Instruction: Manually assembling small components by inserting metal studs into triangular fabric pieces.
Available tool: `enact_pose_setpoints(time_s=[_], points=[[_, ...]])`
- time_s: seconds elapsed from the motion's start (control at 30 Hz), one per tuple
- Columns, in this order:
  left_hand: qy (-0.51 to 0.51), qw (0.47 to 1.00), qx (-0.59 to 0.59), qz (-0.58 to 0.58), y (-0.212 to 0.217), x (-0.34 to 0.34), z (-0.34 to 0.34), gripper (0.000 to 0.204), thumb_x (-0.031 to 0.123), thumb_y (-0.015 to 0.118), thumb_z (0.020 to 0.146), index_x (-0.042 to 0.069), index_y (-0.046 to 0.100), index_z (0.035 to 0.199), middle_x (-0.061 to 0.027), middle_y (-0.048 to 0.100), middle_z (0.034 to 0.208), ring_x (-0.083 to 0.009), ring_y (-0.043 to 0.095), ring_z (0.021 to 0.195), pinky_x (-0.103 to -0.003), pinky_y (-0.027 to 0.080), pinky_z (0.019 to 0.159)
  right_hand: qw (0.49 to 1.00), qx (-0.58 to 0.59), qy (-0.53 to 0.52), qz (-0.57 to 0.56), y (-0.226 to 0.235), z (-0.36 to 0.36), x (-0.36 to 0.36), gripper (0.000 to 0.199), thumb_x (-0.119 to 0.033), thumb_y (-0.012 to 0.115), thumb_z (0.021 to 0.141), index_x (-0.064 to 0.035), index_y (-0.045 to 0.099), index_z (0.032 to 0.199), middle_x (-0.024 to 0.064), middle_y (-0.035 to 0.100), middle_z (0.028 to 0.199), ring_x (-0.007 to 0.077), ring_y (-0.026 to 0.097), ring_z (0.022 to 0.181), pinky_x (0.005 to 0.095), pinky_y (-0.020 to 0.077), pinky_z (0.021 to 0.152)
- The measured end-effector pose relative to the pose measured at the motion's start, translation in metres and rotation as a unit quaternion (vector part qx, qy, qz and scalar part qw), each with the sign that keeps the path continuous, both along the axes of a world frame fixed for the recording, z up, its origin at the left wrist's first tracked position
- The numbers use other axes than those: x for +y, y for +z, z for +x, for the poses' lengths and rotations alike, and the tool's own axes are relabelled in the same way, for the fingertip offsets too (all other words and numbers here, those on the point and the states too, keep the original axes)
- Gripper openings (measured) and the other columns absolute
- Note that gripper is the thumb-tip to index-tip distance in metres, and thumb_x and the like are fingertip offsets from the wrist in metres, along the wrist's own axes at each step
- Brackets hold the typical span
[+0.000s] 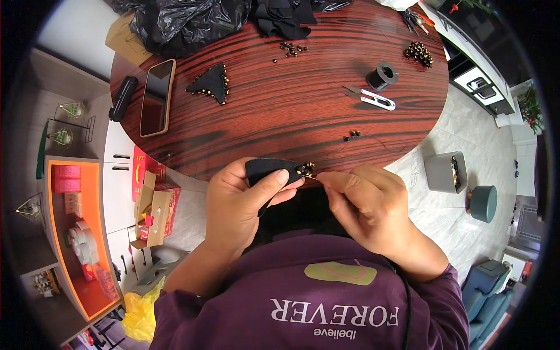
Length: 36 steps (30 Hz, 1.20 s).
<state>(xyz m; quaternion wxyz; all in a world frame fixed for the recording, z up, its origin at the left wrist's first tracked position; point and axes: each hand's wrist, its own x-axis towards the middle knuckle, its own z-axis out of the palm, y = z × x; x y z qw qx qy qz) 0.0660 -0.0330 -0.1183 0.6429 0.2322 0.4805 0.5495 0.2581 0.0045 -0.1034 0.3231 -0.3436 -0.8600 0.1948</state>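
My left hand point(233, 201) grips a black fabric piece point(262, 170) at the near table edge, thumb on top. Black and gold beads point(304, 169) cluster at the fabric's right tip. Close to that tip, my right hand point(373, 204) pinches what looks like a thin needle point(313, 177); its fingers hide most of it. A few loose beads point(353, 135) lie just beyond my right hand, with a faint dark thread near them. Farther off are white-handled thread snips point(376, 99) and a black thread spool point(383, 76). Another black fabric piece point(210, 83), edged with beads, rests at left.
On the dark red wooden table point(280, 105) lie a phone point(157, 96) and a black case point(123, 98) at left. Black plastic bags point(186, 26), black cloth point(284, 17) and two bead piles, a small one point(293, 49) and a larger one point(419, 54), lie farther back.
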Motion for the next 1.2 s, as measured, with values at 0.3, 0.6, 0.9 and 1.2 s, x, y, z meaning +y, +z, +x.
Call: enact_pose_setpoints(time_s=[0.3,0.6,0.9,1.2], points=[[0.003,1.000,0.005,-0.003,0.001,0.001,0.002,0.013,-0.001,0.064,0.085,-0.006,0.060,0.097,-0.0192,0.067,0.092,-0.0235,0.069,0.084,-0.026,0.058,0.075,1.000,-0.002,-0.002,0.022,-0.003,-0.001,0.001,0.024,0.004,0.067,0.070,-0.0006,0.067,0.094,0.0050,0.058,0.068,0.0177,0.048,0.051,0.0276,0.0393,0.049],[-0.010,1.000,0.000,0.002,-0.004,0.004,0.004,0.015,0.000,0.065,0.085,-0.006,0.060,0.098,-0.0176,0.066,0.093,-0.0232,0.069,0.085,-0.027,0.058,0.078,0.993,-0.075,-0.042,0.083,-0.002,-0.006,-0.003,0.028,0.004,0.068,0.069,0.0000,0.065,0.097,0.0069,0.061,0.073,0.0207,0.053,0.054,0.0298,0.0435,0.051],[-0.024,1.000,0.003,0.001,-0.005,0.005,0.006,0.013,0.000,0.063,0.086,-0.006,0.059,0.097,-0.0173,0.066,0.093,-0.0228,0.069,0.084,-0.028,0.058,0.077,0.996,-0.072,-0.036,0.050,-0.001,-0.005,-0.002,0.027,0.004,0.067,0.070,-0.0004,0.064,0.096,0.0076,0.062,0.075,0.0224,0.055,0.056,0.0303,0.0443,0.052],[-0.024,0.998,-0.055,0.002,-0.008,0.005,0.005,0.012,0.001,0.061,0.088,-0.004,0.055,0.097,-0.0174,0.066,0.092,-0.0233,0.069,0.083,-0.028,0.058,0.075,0.999,-0.025,-0.019,0.011,-0.001,0.002,-0.002,0.024,0.005,0.066,0.072,-0.0007,0.065,0.095,0.0076,0.061,0.073,0.0214,0.054,0.054,0.0292,0.0430,0.051]])
